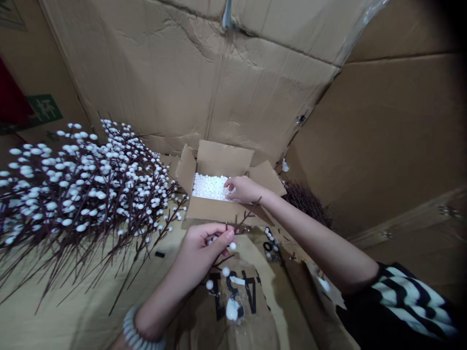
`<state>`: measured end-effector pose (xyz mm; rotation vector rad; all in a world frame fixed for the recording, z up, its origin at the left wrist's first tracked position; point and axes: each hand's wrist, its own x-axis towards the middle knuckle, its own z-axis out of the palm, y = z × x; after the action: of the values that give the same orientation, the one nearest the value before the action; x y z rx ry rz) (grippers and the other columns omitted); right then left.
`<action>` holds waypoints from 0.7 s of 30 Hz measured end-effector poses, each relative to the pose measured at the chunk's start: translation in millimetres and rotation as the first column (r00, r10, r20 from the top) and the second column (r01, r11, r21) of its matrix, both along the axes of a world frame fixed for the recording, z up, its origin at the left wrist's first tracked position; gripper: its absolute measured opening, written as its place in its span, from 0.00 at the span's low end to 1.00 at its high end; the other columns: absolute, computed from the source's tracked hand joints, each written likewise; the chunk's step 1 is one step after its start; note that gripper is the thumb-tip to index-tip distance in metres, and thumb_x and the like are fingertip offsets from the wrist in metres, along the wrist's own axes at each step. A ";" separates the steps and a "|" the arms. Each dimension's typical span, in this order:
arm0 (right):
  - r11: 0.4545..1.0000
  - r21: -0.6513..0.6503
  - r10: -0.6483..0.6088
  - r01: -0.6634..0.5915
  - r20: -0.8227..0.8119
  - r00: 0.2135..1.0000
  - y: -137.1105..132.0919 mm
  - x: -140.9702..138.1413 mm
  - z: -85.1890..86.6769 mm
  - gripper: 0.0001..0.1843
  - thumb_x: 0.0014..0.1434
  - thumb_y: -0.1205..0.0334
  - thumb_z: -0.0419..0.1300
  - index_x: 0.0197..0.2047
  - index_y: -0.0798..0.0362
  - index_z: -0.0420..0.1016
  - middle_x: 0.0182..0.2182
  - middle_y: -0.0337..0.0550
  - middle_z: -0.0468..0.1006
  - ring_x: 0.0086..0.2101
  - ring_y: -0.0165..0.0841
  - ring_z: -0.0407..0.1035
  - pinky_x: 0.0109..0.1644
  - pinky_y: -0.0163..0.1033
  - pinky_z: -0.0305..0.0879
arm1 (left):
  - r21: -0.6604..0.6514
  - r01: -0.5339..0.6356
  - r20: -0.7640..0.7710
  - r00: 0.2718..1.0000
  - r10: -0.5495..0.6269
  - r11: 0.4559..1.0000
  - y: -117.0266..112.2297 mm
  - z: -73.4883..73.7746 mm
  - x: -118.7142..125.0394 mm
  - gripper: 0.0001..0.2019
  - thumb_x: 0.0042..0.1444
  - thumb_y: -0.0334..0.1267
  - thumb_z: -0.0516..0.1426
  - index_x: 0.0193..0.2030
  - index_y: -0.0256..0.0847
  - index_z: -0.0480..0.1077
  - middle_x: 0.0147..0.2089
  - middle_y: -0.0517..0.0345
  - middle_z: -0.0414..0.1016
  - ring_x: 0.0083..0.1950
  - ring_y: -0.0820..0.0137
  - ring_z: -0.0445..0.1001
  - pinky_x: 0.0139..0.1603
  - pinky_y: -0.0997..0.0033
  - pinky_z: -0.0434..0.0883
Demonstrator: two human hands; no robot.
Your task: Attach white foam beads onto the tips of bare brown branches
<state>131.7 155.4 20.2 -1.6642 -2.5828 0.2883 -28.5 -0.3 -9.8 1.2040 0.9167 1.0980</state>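
An open cardboard box [222,160] stands at the centre, filled with small white foam balls [207,187]. My right hand [243,189] rests on the balls at the box's front edge, and its fingertips hide whatever lies beneath them. Just below the box, my left hand [206,247] grips a thin brown stem [242,221] that has white bud-like balls on it. A white beaded bracelet [136,330] circles my left wrist. A large heap of white-budded branches [76,189] lies to the left of my hands.
Creased cardboard sheets [182,73] line the wall behind and to the right. A dark bundle of bare twigs [306,204] lies behind the box. A printed cardboard surface [241,291] lies under my hands, with a small clear bag of white balls [231,308] and black bits [270,248].
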 end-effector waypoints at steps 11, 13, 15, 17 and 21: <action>0.989 -0.064 0.145 -0.134 0.214 0.966 5.0 -14.9 -9.6 0.12 0.62 0.56 0.57 0.43 0.56 0.74 0.42 0.44 0.77 0.42 0.35 0.72 0.49 0.48 0.68 | -0.079 0.020 0.053 0.998 -0.016 0.997 0.3 4.5 0.5 0.12 0.49 0.40 0.61 0.38 0.37 0.78 0.37 0.49 0.82 0.30 0.71 0.74 0.34 0.68 0.73; 0.987 -0.065 0.158 -0.147 0.219 0.963 6.2 -14.0 -11.1 0.12 0.62 0.56 0.57 0.42 0.56 0.74 0.41 0.44 0.77 0.41 0.35 0.72 0.48 0.48 0.68 | -0.064 0.008 0.036 0.999 -0.006 0.998 1.1 4.9 0.3 0.12 0.49 0.40 0.61 0.39 0.36 0.78 0.36 0.49 0.82 0.27 0.72 0.73 0.34 0.67 0.73; 0.985 -0.061 0.170 -0.160 0.211 0.963 6.6 -13.1 -12.0 0.12 0.61 0.57 0.58 0.43 0.56 0.74 0.41 0.44 0.78 0.41 0.35 0.72 0.48 0.47 0.67 | -0.045 0.003 0.011 1.000 -0.002 0.999 1.4 4.8 0.4 0.12 0.50 0.40 0.60 0.39 0.36 0.78 0.35 0.50 0.82 0.26 0.72 0.72 0.33 0.68 0.72; 0.985 -0.050 0.175 -0.168 0.199 0.964 6.4 -12.7 -12.1 0.13 0.59 0.60 0.59 0.47 0.55 0.74 0.41 0.45 0.79 0.42 0.36 0.72 0.47 0.43 0.66 | -0.038 0.000 -0.004 1.000 -0.001 0.999 1.1 4.7 0.8 0.12 0.51 0.40 0.60 0.39 0.36 0.78 0.35 0.50 0.82 0.26 0.72 0.71 0.32 0.69 0.71; 0.982 -0.048 0.191 -0.185 0.185 0.964 5.0 -14.2 -10.0 0.13 0.56 0.67 0.59 0.44 0.52 0.77 0.40 0.46 0.81 0.42 0.37 0.72 0.43 0.36 0.61 | -0.049 0.007 0.006 1.000 -0.007 0.999 0.7 4.7 1.1 0.11 0.51 0.40 0.59 0.39 0.36 0.78 0.35 0.50 0.82 0.26 0.73 0.71 0.32 0.69 0.71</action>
<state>117.5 160.4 10.1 -1.5261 -2.8968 0.1870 -27.4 0.4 -5.1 1.1619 0.9292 1.0674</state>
